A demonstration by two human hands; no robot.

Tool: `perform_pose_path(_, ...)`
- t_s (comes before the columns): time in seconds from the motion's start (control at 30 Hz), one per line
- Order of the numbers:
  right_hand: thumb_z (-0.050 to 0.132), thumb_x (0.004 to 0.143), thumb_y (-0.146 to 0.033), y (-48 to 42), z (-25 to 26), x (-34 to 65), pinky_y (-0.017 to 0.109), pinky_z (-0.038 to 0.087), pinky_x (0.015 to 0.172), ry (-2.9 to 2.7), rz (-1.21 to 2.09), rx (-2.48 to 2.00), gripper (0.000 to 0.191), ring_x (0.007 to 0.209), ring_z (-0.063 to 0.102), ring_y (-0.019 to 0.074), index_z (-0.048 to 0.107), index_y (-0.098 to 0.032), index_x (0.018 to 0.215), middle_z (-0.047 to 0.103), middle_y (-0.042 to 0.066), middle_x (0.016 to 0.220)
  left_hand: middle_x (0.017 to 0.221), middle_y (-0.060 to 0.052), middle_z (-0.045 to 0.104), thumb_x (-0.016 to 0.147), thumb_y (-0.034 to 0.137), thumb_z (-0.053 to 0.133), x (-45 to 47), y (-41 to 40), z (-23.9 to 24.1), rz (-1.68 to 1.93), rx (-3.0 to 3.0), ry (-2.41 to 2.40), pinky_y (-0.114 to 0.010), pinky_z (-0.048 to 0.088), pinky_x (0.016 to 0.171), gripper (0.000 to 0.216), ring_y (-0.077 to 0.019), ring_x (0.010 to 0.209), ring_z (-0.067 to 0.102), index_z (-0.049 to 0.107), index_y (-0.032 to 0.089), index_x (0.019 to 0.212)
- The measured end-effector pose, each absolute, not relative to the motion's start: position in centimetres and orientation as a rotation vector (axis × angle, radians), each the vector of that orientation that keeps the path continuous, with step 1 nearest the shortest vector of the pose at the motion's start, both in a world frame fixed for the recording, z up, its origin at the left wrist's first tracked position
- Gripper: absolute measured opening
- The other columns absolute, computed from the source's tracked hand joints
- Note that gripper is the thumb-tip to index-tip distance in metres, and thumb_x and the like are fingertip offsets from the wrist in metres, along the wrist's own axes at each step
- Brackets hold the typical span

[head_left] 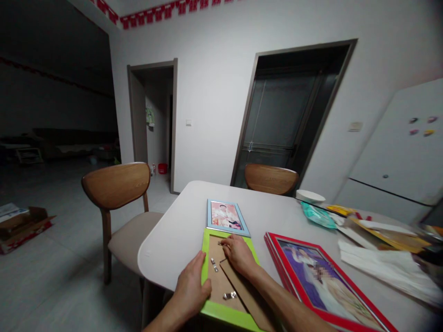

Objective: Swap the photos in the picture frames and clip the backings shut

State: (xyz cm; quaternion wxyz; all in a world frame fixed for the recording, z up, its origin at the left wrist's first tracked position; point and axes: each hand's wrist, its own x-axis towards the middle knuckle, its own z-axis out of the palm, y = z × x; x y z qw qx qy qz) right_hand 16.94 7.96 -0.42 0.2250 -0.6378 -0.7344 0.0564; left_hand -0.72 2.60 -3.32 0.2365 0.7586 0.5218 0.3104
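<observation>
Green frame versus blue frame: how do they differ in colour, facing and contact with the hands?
The green frame is bright lime; the blue frame is pale blue. The green frame shows its back, with brown board and metal clips; the blue frame shows its photo. The left hand and right hand are on the green frame; neither touches the blue frame. Both are rectangular.
</observation>
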Motion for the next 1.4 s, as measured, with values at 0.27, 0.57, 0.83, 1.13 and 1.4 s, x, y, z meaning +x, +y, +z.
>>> perform_pose_path(0.27, 0.054, 0.061, -0.037, 1.7, 1.1, 18.7, 0.025, 0.037, 0.07, -2.105, 0.342, -1.728, 0.037, 0.08, 0.052, 0.0178, 0.06, -0.018, 0.092, 0.057, 0.007, 0.088, 0.129, -0.01, 0.036, 0.062, 0.018, 0.044, -0.6, 2.6, -3.2, 0.828, 2.074, 1.428, -0.027, 0.022, 0.1, 0.061, -0.0196, 0.118, 0.032, 0.036, 0.006, 0.122)
perform_pose_path(0.57, 0.05, 0.057, -0.018, 1.6, 1.8, 17.5, 0.024, 0.04, 0.071, -1.992, 0.426, -1.732, 0.039, 0.081, 0.056, 0.0183, 0.057, -0.015, 0.096, 0.061, 0.009, 0.09, 0.13, -0.011, 0.035, 0.066, 0.024, 0.047, -0.7, 2.2, -2.4, 0.832, 2.002, 1.402, -0.029, 0.021, 0.1, 0.057, -0.02, 0.119, 0.031, 0.039, 0.009, 0.12)
perform_pose_path(0.83, 0.05, 0.065, -0.027, 1.1, 4.1, 15.9, 0.027, 0.039, 0.076, -1.956, 0.349, -1.564, 0.031, 0.086, 0.054, 0.0188, 0.058, -0.018, 0.093, 0.06, 0.007, 0.092, 0.083, -0.004, 0.062, 0.065, 0.033, 0.051, 0.3, 3.8, -0.2, 1.179, 1.5, 1.183, -0.028, 0.042, 0.075, 0.019, -0.0196, 0.083, 0.056, 0.055, 0.016, 0.073)
perform_pose_path(1.13, 0.044, 0.071, -0.036, 2.5, 0.9, 22.1, 0.031, 0.038, 0.075, -1.876, 0.184, -1.956, 0.043, 0.087, 0.054, 0.0226, 0.052, -0.01, 0.104, 0.058, 0.014, 0.095, 0.061, 0.002, 0.059, 0.062, 0.046, 0.049, -7.4, 5.3, -0.5, 1.152, 1.262, 1.267, -0.024, 0.043, 0.05, 0.033, -0.0161, 0.056, 0.058, 0.05, 0.016, 0.077)
perform_pose_path(1.4, 0.044, 0.064, -0.019, 2.8, 0.0, 22.1, 0.03, 0.039, 0.067, -1.835, 0.236, -2.078, 0.046, 0.08, 0.058, 0.0242, 0.045, -0.007, 0.109, 0.061, 0.017, 0.09, 0.07, -0.002, 0.063, 0.059, 0.028, 0.052, -10.9, 6.0, -0.9, 1.076, 1.387, 1.422, -0.028, 0.046, 0.059, 0.048, -0.0201, 0.067, 0.061, 0.044, 0.013, 0.103)
